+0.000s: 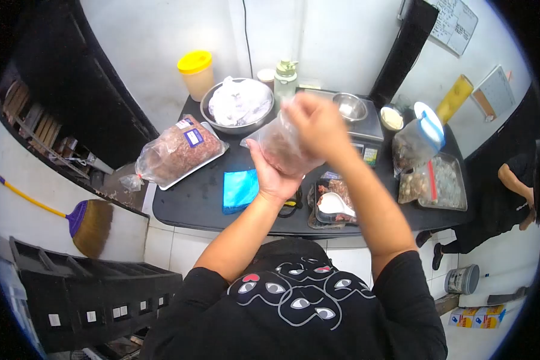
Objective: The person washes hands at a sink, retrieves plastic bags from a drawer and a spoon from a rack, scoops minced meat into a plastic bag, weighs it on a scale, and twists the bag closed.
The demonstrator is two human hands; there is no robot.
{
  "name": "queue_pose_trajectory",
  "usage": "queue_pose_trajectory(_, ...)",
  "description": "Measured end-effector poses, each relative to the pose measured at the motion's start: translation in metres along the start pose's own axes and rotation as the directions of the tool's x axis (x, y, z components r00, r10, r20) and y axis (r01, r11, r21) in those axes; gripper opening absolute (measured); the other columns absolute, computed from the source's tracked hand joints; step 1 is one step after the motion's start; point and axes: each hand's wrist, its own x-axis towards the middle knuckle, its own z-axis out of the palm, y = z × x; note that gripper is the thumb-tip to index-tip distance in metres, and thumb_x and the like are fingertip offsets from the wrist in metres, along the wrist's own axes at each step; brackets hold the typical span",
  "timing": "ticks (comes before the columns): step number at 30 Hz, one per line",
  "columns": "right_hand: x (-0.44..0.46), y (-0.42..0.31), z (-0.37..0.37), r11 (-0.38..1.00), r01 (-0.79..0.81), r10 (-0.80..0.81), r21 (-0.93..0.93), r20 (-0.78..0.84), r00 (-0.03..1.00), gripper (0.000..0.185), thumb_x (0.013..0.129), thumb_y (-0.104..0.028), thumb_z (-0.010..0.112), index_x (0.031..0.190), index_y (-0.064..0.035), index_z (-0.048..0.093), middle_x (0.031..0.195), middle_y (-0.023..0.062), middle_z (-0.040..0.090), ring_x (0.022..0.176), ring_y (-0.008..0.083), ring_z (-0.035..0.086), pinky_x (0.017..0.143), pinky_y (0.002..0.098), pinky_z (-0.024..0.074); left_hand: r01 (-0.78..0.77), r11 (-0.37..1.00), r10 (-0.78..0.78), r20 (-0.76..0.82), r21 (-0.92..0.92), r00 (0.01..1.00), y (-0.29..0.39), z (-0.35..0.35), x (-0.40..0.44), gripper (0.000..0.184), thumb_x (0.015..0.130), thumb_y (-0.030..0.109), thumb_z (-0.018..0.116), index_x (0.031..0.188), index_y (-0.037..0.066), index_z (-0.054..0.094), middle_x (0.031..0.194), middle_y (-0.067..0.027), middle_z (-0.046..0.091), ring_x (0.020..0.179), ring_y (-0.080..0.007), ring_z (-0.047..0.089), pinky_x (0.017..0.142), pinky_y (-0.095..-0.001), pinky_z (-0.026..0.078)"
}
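A clear plastic bag of ground meat [280,147] is held up over the middle of the black table. My left hand [274,177] cups it from below and on the left, palm up against the bag. At the top of the same bag, my right hand [319,123] is closed around the gathered plastic; motion blurs its fingers. Below the hands lie a stack of blue plastic sheets [240,191] and a black tray of ground meat [340,191] with a white scoop [335,204] resting in it.
A large bag of ground meat [183,150] lies on a tray at left, near a metal bowl [237,128] holding white plastic. A scale [368,129] carries a small steel bowl [349,107]. Filled bags [411,147] and a metal tray [452,180] sit right. Another person [492,210] stands at far right.
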Motion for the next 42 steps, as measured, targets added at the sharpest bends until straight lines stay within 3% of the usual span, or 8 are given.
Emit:
queue_pose_trajectory(9, -0.031, -0.01, 0.019, 0.974, 0.015, -0.037, -0.226, -0.096, 0.995, 0.033, 0.081, -0.032, 0.059, 0.065, -0.0036, 0.051, 0.066, 0.0202, 0.054, 0.063, 0.041, 0.051, 0.053, 0.0456, 0.0392, 0.009, 0.988, 0.006, -0.101, 0.152, 0.995, -0.014, 0.021, -0.01, 0.085, 0.072, 0.082, 0.022, 0.129, 0.021, 0.04, 0.125, -0.0005, 0.048, 0.115, -0.0215, 0.046, 0.094, -0.0413, 0.038)
queue_pose_trajectory(15, -0.008, 0.02, 0.015, 0.949, -0.161, 0.119, 0.273, 0.163, 0.979, 0.029, 0.084, -0.026, 0.06, 0.068, -0.0025, 0.056, 0.057, 0.0019, 0.055, 0.053, 0.0125, 0.051, 0.048, 0.0309, 0.0388, 0.129, 0.986, -0.147, -0.19, -0.103, 0.971, -0.032, -0.023, -0.009, 0.084, 0.072, 0.081, 0.032, 0.131, 0.021, 0.037, 0.126, -0.0028, 0.047, 0.115, -0.0235, 0.046, 0.091, -0.043, 0.041)
queue_pose_trajectory(16, 0.0, 0.015, 0.004, 0.907, -0.141, 0.098, 0.396, 0.127, 0.987, 0.025, 0.085, -0.022, 0.06, 0.07, -0.0011, 0.058, 0.06, -0.0052, 0.05, 0.059, 0.0035, 0.044, 0.049, 0.0245, 0.0372, 0.294, 0.943, -0.215, 0.385, -0.158, 0.897, -0.035, -0.073, -0.005, 0.09, 0.068, 0.082, 0.032, 0.133, 0.019, 0.034, 0.128, -0.006, 0.045, 0.115, -0.0278, 0.046, 0.089, -0.0464, 0.042)
queue_pose_trajectory(20, 0.006, 0.004, -0.011, 0.97, 0.001, -0.05, 0.242, 0.196, 0.979, 0.027, 0.082, -0.021, 0.063, 0.068, 0.0005, 0.058, 0.056, -0.0032, 0.047, 0.055, 0.005, 0.04, 0.049, 0.0256, 0.0358, 0.158, 0.954, -0.153, -0.037, 0.257, 0.987, -0.028, -0.083, -0.031, 0.107, 0.057, 0.087, 0.034, 0.134, 0.014, 0.033, 0.132, -0.0121, 0.041, 0.122, -0.0313, 0.039, 0.098, -0.0477, 0.032)
queue_pose_trajectory(26, 0.019, -0.011, -0.029, 0.99, 0.074, -0.114, 0.117, 0.384, 0.916, 0.029, 0.079, -0.022, 0.067, 0.068, 0.0029, 0.057, 0.052, 0.0037, 0.042, 0.054, 0.0081, 0.037, 0.05, 0.0277, 0.0359, -0.528, -0.202, 0.234, 0.564, 0.825, 0.792, 0.033, -0.038, -0.003, 0.108, 0.052, 0.068, 0.07, 0.132, 0.004, 0.034, 0.131, -0.0168, 0.04, 0.124, -0.0328, 0.036, 0.102, -0.0424, 0.029)
queue_pose_trajectory(29, 0.022, -0.019, -0.024, 0.981, 0.149, -0.187, 0.127, 0.382, 0.905, 0.028, 0.078, -0.023, 0.067, 0.07, 0.0022, 0.058, 0.053, 0.0071, 0.045, 0.053, 0.0111, 0.037, 0.051, 0.0293, 0.0377, -0.355, -0.291, 0.141, 0.407, 0.888, 0.902, 0.03, 0.007, 0.006, 0.091, 0.051, 0.052, 0.081, 0.118, 0.001, 0.047, 0.116, -0.0167, 0.051, 0.114, -0.0295, 0.047, 0.093, -0.0409, 0.038)
queue_pose_trajectory(36, 0.026, -0.014, -0.026, 0.978, 0.197, -0.209, 0.071, 0.315, 0.926, 0.026, 0.076, -0.026, 0.068, 0.075, 0.0001, 0.063, 0.061, 0.0127, 0.056, 0.054, 0.0186, 0.046, 0.057, 0.0314, 0.0429, -0.363, -0.178, 0.357, 0.404, 0.915, 0.842, 0.008, -0.011, 0.018, 0.063, 0.054, 0.041, 0.083, 0.096, 0.001, 0.06, 0.097, -0.0132, 0.062, 0.083, -0.0227, 0.063, 0.069, -0.032, 0.05)
queue_pose_trajectory(42, 0.032, -0.01, -0.039, 0.988, 0.14, -0.152, 0.06, 0.45, 0.88, 0.026, 0.075, -0.027, 0.069, 0.077, -0.0011, 0.064, 0.063, 0.0137, 0.057, 0.057, 0.0205, 0.051, 0.059, 0.0323, 0.0435, -0.454, -0.017, -0.014, 0.454, 0.891, 0.891, 0.033, 0.02, 0.011, 0.064, 0.061, 0.037, 0.079, 0.106, -0.002, 0.056, 0.107, -0.0132, 0.06, 0.096, -0.0224, 0.059, 0.085, -0.0344, 0.045)
